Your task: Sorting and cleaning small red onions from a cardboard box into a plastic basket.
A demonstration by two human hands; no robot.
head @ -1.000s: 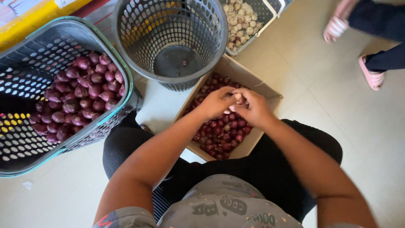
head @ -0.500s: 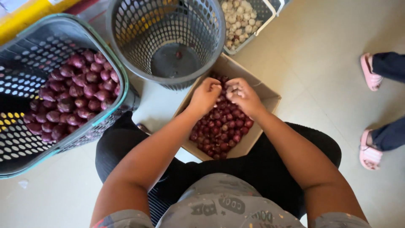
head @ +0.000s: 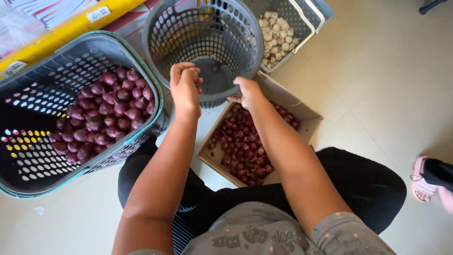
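Both hands have lifted apart from over the open brown cardboard box of small red shallots (head: 250,141): the left hand (head: 185,84), fingers curled shut though what they hold cannot be told, now hangs at the near rim of the round grey perforated plastic basket (head: 165,42). The right hand (head: 247,92), fingers bent together, is over the box's far edge, just beside that rim. Left of the left fingers sits the teal-rimmed grey basket of larger red onions (head: 56,61), with bare floor to the right.
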